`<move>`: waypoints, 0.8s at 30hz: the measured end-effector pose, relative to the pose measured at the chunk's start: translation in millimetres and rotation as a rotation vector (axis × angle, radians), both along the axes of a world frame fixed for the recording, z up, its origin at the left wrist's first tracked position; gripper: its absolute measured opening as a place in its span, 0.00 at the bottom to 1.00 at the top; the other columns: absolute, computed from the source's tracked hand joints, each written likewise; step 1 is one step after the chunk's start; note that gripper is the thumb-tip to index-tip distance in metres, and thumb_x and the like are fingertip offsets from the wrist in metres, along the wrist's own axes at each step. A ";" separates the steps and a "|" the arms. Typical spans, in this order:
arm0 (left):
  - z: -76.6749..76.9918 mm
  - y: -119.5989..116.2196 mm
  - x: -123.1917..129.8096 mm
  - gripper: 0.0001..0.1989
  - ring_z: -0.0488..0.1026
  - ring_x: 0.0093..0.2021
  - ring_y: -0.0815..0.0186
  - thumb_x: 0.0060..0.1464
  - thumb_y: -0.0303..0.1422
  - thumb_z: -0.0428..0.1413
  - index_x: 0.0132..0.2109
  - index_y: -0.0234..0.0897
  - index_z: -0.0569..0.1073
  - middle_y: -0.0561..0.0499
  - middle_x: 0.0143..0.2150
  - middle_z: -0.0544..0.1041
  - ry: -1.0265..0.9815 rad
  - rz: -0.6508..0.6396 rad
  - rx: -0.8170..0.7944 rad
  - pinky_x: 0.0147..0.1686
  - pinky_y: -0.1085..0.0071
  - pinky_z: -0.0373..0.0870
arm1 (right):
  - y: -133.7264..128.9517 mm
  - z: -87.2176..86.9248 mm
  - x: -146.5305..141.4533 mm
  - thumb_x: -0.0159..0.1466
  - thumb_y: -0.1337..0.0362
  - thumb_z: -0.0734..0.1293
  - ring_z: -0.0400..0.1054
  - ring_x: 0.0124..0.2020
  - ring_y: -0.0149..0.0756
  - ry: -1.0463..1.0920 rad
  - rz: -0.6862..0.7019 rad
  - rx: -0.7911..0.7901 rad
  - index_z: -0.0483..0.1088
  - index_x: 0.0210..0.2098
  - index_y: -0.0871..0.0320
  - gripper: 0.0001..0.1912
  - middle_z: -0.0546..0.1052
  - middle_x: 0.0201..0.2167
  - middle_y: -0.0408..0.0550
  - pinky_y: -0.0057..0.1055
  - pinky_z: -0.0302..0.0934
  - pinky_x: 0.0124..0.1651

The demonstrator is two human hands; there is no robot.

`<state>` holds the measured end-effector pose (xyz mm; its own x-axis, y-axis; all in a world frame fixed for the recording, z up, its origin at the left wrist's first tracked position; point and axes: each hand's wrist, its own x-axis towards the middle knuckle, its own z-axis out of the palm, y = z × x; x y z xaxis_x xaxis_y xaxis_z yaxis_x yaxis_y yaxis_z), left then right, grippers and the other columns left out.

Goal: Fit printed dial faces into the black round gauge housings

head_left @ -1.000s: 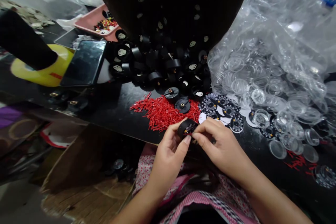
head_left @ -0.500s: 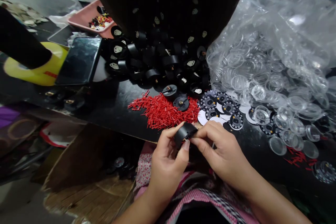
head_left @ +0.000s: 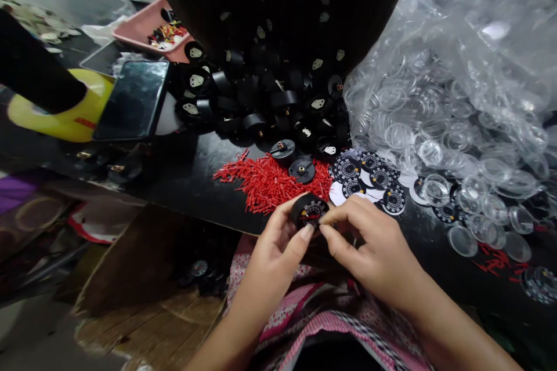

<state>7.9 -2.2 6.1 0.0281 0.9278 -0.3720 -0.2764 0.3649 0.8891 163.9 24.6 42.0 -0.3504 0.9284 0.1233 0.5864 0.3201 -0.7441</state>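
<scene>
My left hand is closed around a small round black gauge, its thumb at the near rim. The gauge's black dial, with white markings and a red pointer, faces up toward me. At the gauge's right edge, the thumb and forefinger of my right hand are pinched together, close to the dial. Whatever lies between those fingertips is too small to make out. Just beyond my hands lies a heap of red pointers, with two black gauge housings at its back. Printed dial discs are piled to the right.
Many black housings spill from a dark container behind. Clear round covers and a plastic bag fill the right side. At left are a dark phone-like slab, a yellow tape roll and a pink tray. A cardboard box sits below.
The gauge has been tipped so its dial and red pointer now show, where its black side wall showed before. My right fingertips remain at its right edge.
</scene>
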 end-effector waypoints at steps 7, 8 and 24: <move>-6.6 -2.4 -1.6 0.20 0.64 0.66 0.58 0.57 0.39 0.60 0.57 0.52 0.74 0.54 0.62 0.73 0.027 -0.009 -0.038 0.64 0.64 0.60 | 11.0 -3.6 -0.2 0.68 0.70 0.60 0.65 0.33 0.37 -0.281 0.112 0.313 0.70 0.34 0.60 0.09 0.74 0.30 0.48 0.36 0.53 0.39; -6.9 -3.4 0.8 0.19 0.64 0.66 0.57 0.57 0.40 0.60 0.56 0.52 0.75 0.53 0.62 0.73 0.023 0.007 -0.049 0.65 0.63 0.60 | 11.2 -3.7 -1.5 0.67 0.70 0.59 0.64 0.32 0.37 -0.290 0.119 0.339 0.70 0.33 0.60 0.09 0.74 0.29 0.48 0.36 0.53 0.38; -12.9 -6.1 -1.4 0.23 0.71 0.59 0.49 0.51 0.32 0.62 0.55 0.50 0.76 0.48 0.56 0.79 0.391 -0.189 0.262 0.61 0.55 0.64 | 0.8 8.8 4.3 0.70 0.53 0.61 0.61 0.60 0.46 -0.189 0.092 0.187 0.67 0.57 0.60 0.22 0.72 0.57 0.56 0.49 0.53 0.62</move>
<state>6.5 -8.3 -6.9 0.1099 0.9835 -0.1439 0.1446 0.1274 0.9813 168.1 25.4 50.7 -0.4655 0.8589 0.2138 0.6710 0.4999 -0.5476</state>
